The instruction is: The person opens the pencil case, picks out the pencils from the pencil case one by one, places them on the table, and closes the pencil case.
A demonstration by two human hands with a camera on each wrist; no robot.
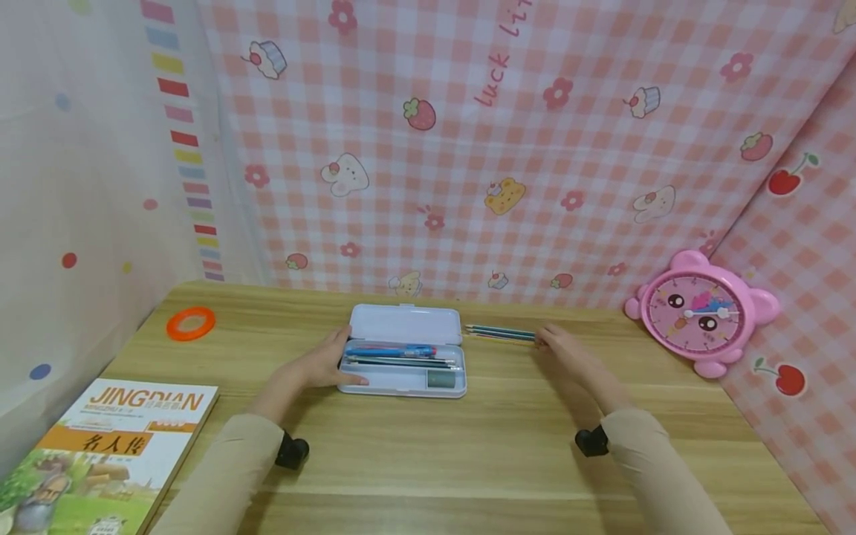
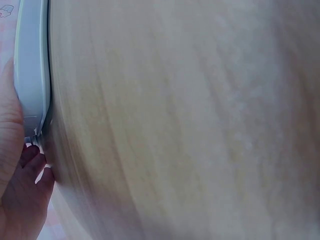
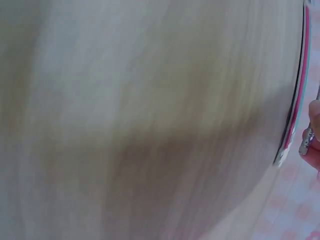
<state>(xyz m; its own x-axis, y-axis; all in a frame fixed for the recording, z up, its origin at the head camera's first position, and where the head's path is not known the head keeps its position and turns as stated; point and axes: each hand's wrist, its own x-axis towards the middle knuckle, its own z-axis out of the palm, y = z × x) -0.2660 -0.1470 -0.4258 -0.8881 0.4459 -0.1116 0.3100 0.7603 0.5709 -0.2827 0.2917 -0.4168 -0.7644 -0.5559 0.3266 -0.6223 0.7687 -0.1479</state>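
Beige sleeves (image 1: 224,461) nearest, stretched over wooden table (image 1: 435,461).
Left hand (image 1: 324,364) grips left end of open white pencil case (image 1: 394,382), toward table's back; pens and pencils (image 1: 391,351) plus grey-green block (image 1: 441,380) inside. Right hand (image 1: 565,355) pinches 1 pencil (image 3: 306,144) near its end, beside loose pencils (image 1: 500,332) just right of case. Book (image 1: 127,446) front left; orange ring (image 1: 174,327) beyond; pink clock (image 1: 692,312) far right.

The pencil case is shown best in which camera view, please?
The head view: it shows nearly the whole pencil case open, with its contents visible. The left wrist view shows only part of its outside, beside the left hand; the right wrist view shows none I can make out.
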